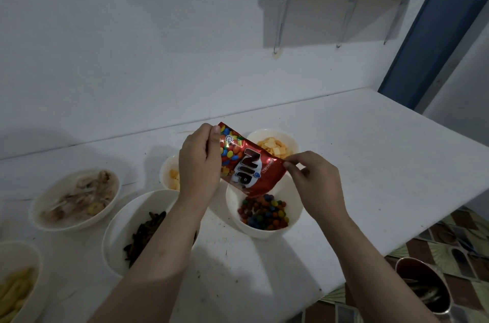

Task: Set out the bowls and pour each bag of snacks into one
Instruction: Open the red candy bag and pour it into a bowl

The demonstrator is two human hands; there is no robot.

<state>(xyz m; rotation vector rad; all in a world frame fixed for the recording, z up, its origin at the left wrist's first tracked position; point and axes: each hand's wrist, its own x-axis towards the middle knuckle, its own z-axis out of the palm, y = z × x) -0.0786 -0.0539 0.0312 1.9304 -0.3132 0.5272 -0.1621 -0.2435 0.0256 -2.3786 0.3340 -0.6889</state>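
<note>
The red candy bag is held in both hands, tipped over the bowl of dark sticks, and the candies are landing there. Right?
Not quite. The head view shows the red candy bag, held by the left hand and right hand, tipped over the bowl of coloured candies, not the bowl of dark sticks.
</note>
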